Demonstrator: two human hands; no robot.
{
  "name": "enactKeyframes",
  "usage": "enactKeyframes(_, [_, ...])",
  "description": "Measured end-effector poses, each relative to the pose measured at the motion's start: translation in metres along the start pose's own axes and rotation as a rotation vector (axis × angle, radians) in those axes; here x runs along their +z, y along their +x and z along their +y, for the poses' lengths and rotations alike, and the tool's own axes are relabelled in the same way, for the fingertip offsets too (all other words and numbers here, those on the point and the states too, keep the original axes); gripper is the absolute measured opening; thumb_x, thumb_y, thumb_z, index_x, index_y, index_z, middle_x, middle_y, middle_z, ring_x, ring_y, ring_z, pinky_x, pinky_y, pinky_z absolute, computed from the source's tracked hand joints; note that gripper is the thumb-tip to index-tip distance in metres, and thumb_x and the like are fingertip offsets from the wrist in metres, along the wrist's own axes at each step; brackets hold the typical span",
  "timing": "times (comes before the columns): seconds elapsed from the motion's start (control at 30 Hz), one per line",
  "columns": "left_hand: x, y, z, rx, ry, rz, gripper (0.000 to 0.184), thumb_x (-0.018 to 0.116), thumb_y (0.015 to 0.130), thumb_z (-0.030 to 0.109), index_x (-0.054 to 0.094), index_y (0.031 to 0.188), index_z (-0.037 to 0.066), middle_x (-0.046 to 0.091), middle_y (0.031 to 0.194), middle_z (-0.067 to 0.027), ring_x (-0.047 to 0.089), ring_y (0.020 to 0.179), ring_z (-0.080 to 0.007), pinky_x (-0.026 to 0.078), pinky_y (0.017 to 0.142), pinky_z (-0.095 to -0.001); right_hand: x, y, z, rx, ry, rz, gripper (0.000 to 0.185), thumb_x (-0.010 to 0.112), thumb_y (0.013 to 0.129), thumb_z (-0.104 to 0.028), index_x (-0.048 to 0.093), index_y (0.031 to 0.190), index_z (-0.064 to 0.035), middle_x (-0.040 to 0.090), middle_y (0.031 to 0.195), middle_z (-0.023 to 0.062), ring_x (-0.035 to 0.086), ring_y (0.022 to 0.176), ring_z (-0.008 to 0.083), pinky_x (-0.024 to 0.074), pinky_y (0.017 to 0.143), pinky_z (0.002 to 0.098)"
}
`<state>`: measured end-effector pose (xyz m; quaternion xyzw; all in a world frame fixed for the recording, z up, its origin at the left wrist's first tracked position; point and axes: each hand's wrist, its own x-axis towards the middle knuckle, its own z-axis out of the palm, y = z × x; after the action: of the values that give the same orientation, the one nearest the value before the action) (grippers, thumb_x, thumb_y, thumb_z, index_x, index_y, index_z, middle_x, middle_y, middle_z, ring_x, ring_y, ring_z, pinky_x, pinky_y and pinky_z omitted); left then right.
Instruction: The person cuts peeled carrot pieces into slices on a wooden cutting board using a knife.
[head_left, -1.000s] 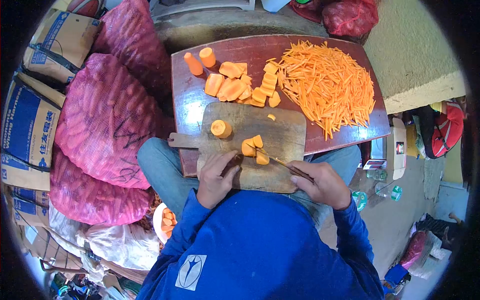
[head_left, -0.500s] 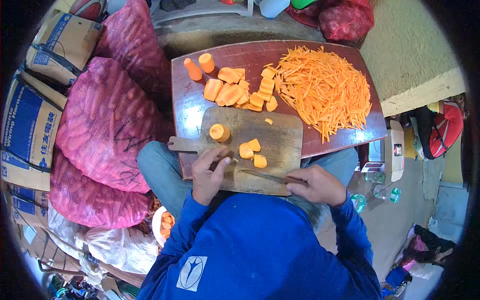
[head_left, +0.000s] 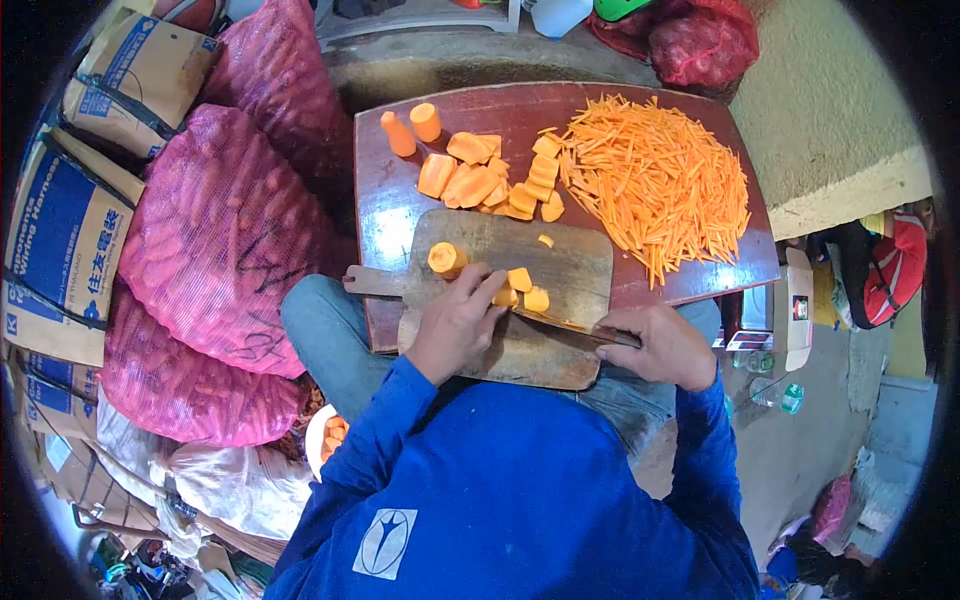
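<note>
In the head view, my right hand grips the handle of a knife, whose blade points left over the wooden cutting board. My left hand has its fingers and thumb about a cut carrot piece, partly hidden by the fingers, beside the blade's tip. Two more carrot pieces lie just right of it. A stubby carrot chunk stands on the board beyond my left hand. One small carrot scrap rests near the board's far edge.
The board overlaps a dark red table holding a heap of carrot strips, carrot slabs and two upright carrot pieces. Pink mesh sacks and cardboard boxes crowd the left. A white bowl of carrot pieces stands below.
My left hand has moved right and forward, from the board's left side to the cut carrot pieces. The knife has shifted slightly right and forward, its tip now beside them.
</note>
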<state>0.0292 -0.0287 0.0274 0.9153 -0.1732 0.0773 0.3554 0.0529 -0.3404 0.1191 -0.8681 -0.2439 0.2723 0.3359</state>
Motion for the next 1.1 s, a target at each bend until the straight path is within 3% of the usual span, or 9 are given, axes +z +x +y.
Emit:
enactKeyframes(0.27, [0.015, 0.006, -0.009, 0.081, 0.116, -0.049, 0.041, 0.076, 0.094, 0.012, 0.065, 0.132, 0.004, 0.066, 0.12, -0.0145, 0.071, 0.098, -0.0375, 0.061, 0.079, -0.0445, 0.005, -0.033, 0.008, 0.07, 0.063, 0.092, 0.032, 0.078, 0.087, -0.021, 0.076, 0.115, -0.0055, 0.075, 0.094, 0.0214, 0.073, 0.086, 0.043, 0.0575, 0.076, 0.0468])
enactKeyframes(0.47, [0.011, -0.002, -0.012, 0.038, -0.011, 0.156, 0.026, 0.068, 0.101, 0.008, 0.066, 0.126, 0.0, 0.068, 0.105, -0.0188, 0.071, 0.089, -0.0399, 0.06, 0.075, -0.0465, 0.004, -0.029, 0.0, 0.085, 0.08, 0.081, 0.03, 0.077, 0.087, -0.019, 0.076, 0.114, -0.0051, 0.075, 0.095, 0.0225, 0.073, 0.086, 0.043, 0.0577, 0.076, 0.0458])
enactKeyframes(0.53, [0.01, -0.005, -0.012, 0.002, -0.094, 0.164, 0.024, 0.071, 0.098, 0.002, 0.07, 0.121, -0.001, 0.071, 0.105, -0.0207, 0.073, 0.093, -0.0381, 0.059, 0.078, -0.0415, 0.003, -0.025, 0.002, 0.086, 0.096, 0.044, 0.03, 0.077, 0.087, -0.019, 0.076, 0.113, -0.0043, 0.075, 0.095, 0.0227, 0.073, 0.086, 0.0429, 0.058, 0.077, 0.0453])
enactKeyframes(0.6, [0.012, -0.009, -0.012, 0.0, -0.092, 0.175, 0.024, 0.071, 0.097, 0.001, 0.07, 0.121, -0.002, 0.071, 0.106, -0.0207, 0.073, 0.093, -0.038, 0.059, 0.078, -0.0414, 0.005, -0.016, 0.014, -0.058, 0.115, 0.078, 0.031, 0.077, 0.088, -0.017, 0.077, 0.115, -0.0034, 0.077, 0.095, 0.0209, 0.076, 0.084, 0.0366, 0.0586, 0.078, 0.042])
enactKeyframes(0.73, [0.012, -0.01, -0.007, -0.024, -0.084, 0.176, 0.025, 0.073, 0.095, -0.001, 0.07, 0.12, -0.002, 0.071, 0.107, -0.0204, 0.073, 0.093, -0.0379, 0.059, 0.08, -0.0414, -0.013, 0.014, 0.032, -0.02, 0.19, 0.083, 0.032, 0.077, 0.089, -0.015, 0.077, 0.119, -0.0037, 0.078, 0.095, 0.0197, 0.077, 0.084, 0.0294, 0.0588, 0.08, 0.039])
enactKeyframes(0.8, [0.016, -0.01, -0.009, 0.011, -0.066, 0.195, 0.026, 0.074, 0.094, 0.0, 0.07, 0.119, -0.002, 0.071, 0.107, -0.0199, 0.073, 0.093, -0.0379, 0.059, 0.08, -0.0418, -0.025, 0.033, 0.04, -0.056, 0.009, 0.205, 0.032, 0.076, 0.091, -0.014, 0.077, 0.121, -0.0028, 0.078, 0.094, 0.0196, 0.076, 0.082, 0.0236, 0.0585, 0.079, 0.037])
enactKeyframes(0.9, [0.018, -0.009, -0.009, 0.077, -0.001, 0.207, 0.029, 0.076, 0.092, 0.003, 0.069, 0.12, 0.0, 0.069, 0.105, -0.0177, 0.071, 0.09, -0.0375, 0.059, 0.077, -0.0437, -0.023, 0.053, 0.044, -0.061, 0.174, 0.313, 0.031, 0.074, 0.093, -0.015, 0.076, 0.121, -0.001, 0.077, 0.091, 0.0208, 0.074, 0.077, 0.0233, 0.0579, 0.076, 0.0378])
enactKeyframes(1.0, [0.021, -0.007, -0.011, 0.1, 0.111, 0.17, 0.036, 0.077, 0.09, 0.007, 0.067, 0.124, 0.002, 0.066, 0.106, -0.0158, 0.07, 0.089, -0.0368, 0.058, 0.076, -0.0455, -0.015, 0.046, 0.032, -0.023, 0.085, 0.318, 0.032, 0.073, 0.095, -0.017, 0.075, 0.122, 0.0006, 0.075, 0.088, 0.0225, 0.071, 0.075, 0.0213, 0.0566, 0.073, 0.0387])
enactKeyframes(1.1, [0.02, -0.005, -0.006, 0.056, 0.171, 0.106, 0.041, 0.077, 0.09, 0.01, 0.064, 0.128, 0.002, 0.062, 0.111, -0.0163, 0.068, 0.091, -0.0369, 0.057, 0.077, -0.0461, 0.008, 0.024, 0.024, 0.012, 0.13, 0.276, 0.034, 0.072, 0.097, -0.018, 0.072, 0.125, 0.0014, 0.073, 0.09, 0.0254, 0.073, 0.08, 0.0299, 0.0558, 0.075, 0.0419])
